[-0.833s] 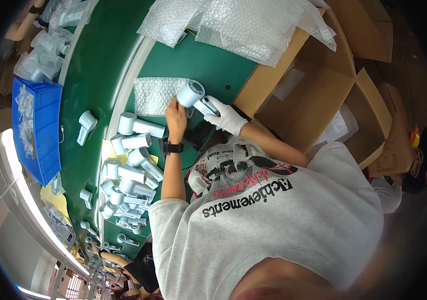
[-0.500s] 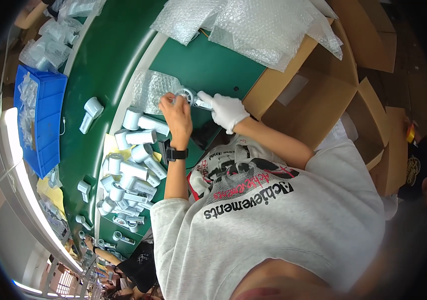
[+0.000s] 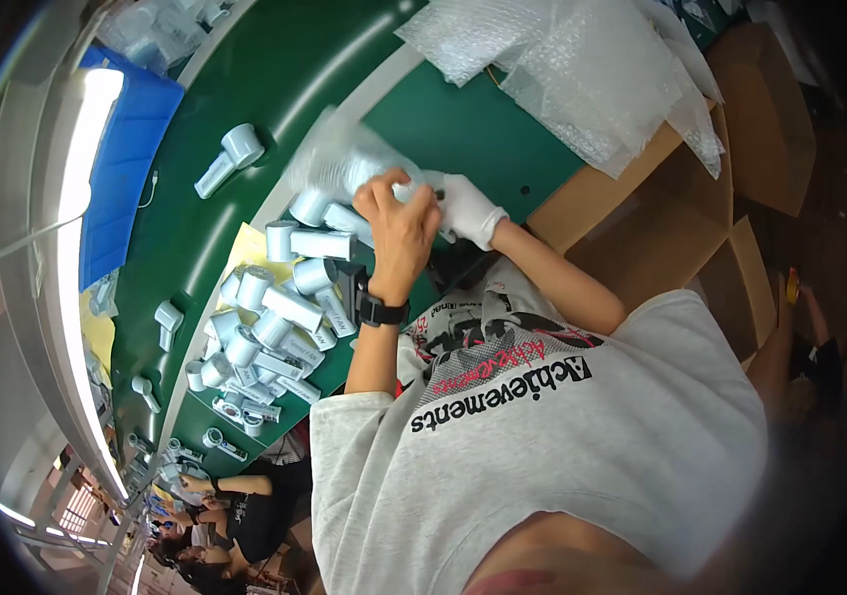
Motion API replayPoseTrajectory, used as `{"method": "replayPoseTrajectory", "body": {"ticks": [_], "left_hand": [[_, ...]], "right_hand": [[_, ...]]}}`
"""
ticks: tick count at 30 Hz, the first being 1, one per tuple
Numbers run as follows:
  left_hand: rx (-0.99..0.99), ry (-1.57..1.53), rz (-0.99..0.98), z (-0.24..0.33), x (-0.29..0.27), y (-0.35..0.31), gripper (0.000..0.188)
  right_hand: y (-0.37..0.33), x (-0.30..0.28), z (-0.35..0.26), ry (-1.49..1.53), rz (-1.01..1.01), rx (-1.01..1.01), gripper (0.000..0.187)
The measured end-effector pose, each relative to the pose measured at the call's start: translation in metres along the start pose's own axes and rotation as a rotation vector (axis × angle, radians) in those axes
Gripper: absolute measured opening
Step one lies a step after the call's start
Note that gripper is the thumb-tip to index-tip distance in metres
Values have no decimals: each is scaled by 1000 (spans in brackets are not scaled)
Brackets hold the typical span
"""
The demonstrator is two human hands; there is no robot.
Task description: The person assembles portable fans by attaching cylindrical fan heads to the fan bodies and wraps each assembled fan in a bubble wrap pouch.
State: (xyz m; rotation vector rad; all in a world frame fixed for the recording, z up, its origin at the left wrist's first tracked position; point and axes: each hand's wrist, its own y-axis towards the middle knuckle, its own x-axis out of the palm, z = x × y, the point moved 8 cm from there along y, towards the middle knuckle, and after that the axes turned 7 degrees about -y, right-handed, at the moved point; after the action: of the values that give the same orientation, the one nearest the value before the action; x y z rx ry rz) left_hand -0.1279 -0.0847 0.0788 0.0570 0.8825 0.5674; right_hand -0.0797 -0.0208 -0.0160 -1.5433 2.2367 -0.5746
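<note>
My bare left hand (image 3: 398,223), with a black watch at the wrist, has its fingers curled on a clear bubble-wrap bag (image 3: 329,154). The bag is smeared by motion, and a pale blue shape shows inside it. At the bag's near right end is my right hand (image 3: 468,210) in a white glove. Its fingers are closed, but what they grip is hidden. Just left of my left wrist lies a heap of pale blue handheld fans (image 3: 270,322), piled on the green bench with round heads and straight handles.
Bubble-wrap sheets (image 3: 562,74) lie at the far right of the bench. An open cardboard box (image 3: 641,208) stands to the right. On the green conveyor, left, lies a single fan (image 3: 230,161); beyond it is a blue crate (image 3: 136,159). Co-workers (image 3: 235,521) sit further down the line.
My view has turned, shifting the scene right. The bubble-wrap bag, flat on the bench before, is now lifted and moving in my hands. The fan held between my hands is no longer plainly visible.
</note>
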Motion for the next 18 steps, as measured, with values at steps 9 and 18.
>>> {"method": "replayPoseTrajectory", "body": {"ticks": [9, 18], "left_hand": [[-361, -232, 248, -20, -42, -38, 24], [-554, -463, 282, -43, -65, -69, 48]], "right_hand": [[202, -34, -105, -519, 112, -233, 32], [188, 93, -160, -1248, 346, -961, 32]]}}
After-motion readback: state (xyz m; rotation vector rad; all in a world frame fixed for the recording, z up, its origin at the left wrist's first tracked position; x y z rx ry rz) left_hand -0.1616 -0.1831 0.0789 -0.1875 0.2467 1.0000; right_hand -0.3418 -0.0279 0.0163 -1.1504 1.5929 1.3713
